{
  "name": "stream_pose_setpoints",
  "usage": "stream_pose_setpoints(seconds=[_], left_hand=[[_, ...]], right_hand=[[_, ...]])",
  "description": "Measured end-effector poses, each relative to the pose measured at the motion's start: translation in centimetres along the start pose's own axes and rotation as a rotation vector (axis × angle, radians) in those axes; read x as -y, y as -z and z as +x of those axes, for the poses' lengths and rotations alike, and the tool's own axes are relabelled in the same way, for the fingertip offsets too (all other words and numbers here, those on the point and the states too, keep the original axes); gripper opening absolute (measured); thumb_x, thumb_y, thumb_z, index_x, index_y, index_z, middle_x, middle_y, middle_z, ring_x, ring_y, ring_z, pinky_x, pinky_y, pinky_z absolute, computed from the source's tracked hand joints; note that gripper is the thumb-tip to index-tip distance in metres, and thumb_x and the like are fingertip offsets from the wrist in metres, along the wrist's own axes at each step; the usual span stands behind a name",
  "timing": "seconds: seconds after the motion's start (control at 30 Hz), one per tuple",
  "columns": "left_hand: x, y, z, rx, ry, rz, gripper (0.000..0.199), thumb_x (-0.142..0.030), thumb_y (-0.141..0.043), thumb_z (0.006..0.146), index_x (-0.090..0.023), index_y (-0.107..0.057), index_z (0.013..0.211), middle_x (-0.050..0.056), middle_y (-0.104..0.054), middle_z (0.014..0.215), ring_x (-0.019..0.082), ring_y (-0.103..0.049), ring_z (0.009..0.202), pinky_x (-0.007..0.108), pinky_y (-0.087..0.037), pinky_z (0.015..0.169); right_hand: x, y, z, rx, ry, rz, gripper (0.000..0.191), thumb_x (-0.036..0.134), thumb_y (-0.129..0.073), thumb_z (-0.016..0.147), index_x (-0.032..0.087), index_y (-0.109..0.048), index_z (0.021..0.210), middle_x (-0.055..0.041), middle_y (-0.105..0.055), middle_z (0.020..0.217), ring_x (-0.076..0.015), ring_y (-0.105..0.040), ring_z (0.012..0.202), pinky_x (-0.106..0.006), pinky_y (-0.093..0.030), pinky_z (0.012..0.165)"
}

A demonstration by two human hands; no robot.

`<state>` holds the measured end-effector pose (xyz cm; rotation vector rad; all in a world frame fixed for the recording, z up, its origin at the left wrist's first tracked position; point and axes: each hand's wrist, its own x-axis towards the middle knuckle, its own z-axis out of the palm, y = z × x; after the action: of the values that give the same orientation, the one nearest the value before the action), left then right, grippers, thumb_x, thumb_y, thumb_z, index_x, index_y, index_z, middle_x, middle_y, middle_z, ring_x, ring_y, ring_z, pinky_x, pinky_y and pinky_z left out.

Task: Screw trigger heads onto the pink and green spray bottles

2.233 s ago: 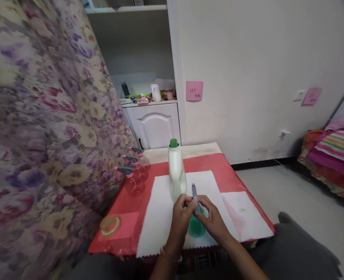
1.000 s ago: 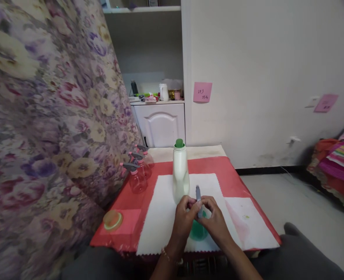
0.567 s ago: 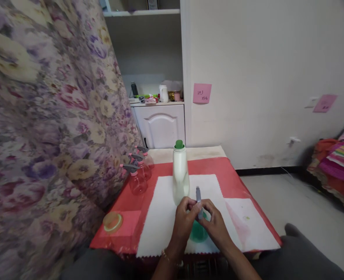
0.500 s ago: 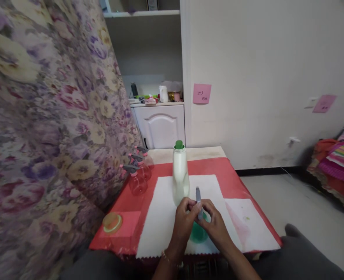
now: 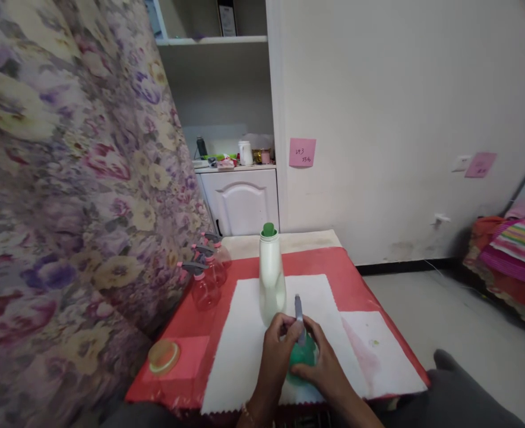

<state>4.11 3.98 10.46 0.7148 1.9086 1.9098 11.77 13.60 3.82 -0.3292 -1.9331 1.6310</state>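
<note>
A spray bottle [image 5: 302, 355] with green liquid in its lower part stands on the white cloth [image 5: 231, 356] close to me. Its grey spray head [image 5: 299, 308] points away from me. My left hand [image 5: 278, 342] is closed on the spray head at the neck, the fingertips partly hidden. Around the bottle's right side curls my right hand [image 5: 322, 359], its thumb across the green body. Just beyond my hands a tall pale-green bottle [image 5: 271, 285] stands upright, a green piece [image 5: 268, 228] sitting in its mouth.
Several pink-tinted spray bottles [image 5: 205, 291] with grey heads line the table's left edge. A round lid-like object [image 5: 163, 355] lies at the front left. A stained white sheet [image 5: 373, 351] covers part of the red tablecloth [image 5: 329, 261] on the right. A floral curtain [image 5: 88, 238] hangs at left.
My right hand has moved from the spray head down to the bottle's green body. The left hand stays at the head. The camera view has tilted up slightly.
</note>
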Motion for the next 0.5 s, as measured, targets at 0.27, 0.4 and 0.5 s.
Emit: stream_pose_setpoints(seconds=[0.27, 0.4, 0.5], left_hand=[[2.2, 1.5, -0.9, -0.006, -0.143, 0.118, 0.026, -0.037, -0.052, 0.086, -0.022, -0.068, 0.098, 0.006, -0.065, 0.098, 0.024, -0.061, 0.097, 0.036, -0.046, 0.087], [2.9, 1.3, -1.4, -0.014, -0.228, 0.27, 0.03, -0.028, -0.062, 0.079, -0.023, -0.067, 0.108, 0.008, -0.064, 0.105, 0.026, -0.059, 0.103, 0.04, -0.045, 0.091], [2.6, 0.7, -1.4, -0.075, -0.238, 0.332, 0.032, -0.025, -0.071, 0.071, -0.023, -0.067, 0.103, 0.007, -0.064, 0.102, 0.027, -0.058, 0.101, 0.039, -0.046, 0.09]], right_hand=[[-3.6, -0.3, -1.5, 0.029, -0.04, -0.039, 0.09, 0.008, -0.074, 0.053, 0.025, -0.04, 0.135, -0.0075, -0.054, 0.133, -0.0296, -0.05, 0.126, -0.045, -0.04, 0.108], [-2.8, -0.5, -1.5, 0.024, -0.018, -0.009, 0.081, 0.014, -0.074, 0.06, 0.024, -0.041, 0.134, -0.007, -0.057, 0.13, -0.0281, -0.055, 0.121, -0.041, -0.045, 0.104], [-2.6, -0.6, -1.5, 0.018, -0.011, -0.032, 0.079, 0.018, -0.075, 0.062, 0.024, -0.041, 0.133, -0.0077, -0.057, 0.129, -0.0288, -0.055, 0.122, -0.042, -0.045, 0.104]])
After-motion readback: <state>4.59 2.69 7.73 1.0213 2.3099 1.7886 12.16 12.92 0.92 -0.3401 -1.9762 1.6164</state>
